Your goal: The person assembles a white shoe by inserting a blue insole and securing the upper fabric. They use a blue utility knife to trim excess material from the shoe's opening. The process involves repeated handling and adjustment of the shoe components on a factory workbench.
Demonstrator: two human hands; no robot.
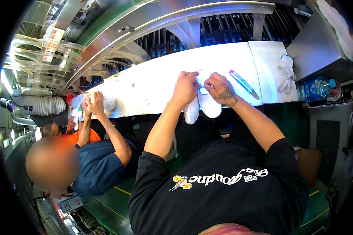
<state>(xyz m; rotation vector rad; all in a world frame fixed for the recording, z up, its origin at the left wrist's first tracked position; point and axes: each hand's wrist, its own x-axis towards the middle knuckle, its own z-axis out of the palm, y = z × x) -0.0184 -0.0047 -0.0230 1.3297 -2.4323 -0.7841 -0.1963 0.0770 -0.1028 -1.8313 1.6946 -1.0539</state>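
Two white shoes lie side by side at the near edge of the white work surface, a left shoe [191, 112] and a right shoe [210, 108], their near ends overhanging it. Over them my left hand [186, 87] and my right hand [220, 90] come together, fingers closed in a pinch. Something small and white shows between the fingertips; what it is I cannot make out. Both hands hide the middle of the shoes. Just right of my right hand rests a brush [244, 85] with a pale blue handle, a pink end and a brownish tip.
Farther right lie a white glove [287, 74] and a blue-labelled plastic bottle [317, 89]. Behind the white work surface [145, 84] runs a rack of dark rollers [231, 29] under a metal rail. At left, a person in dark blue [106, 168] handles another white shoe [110, 102].
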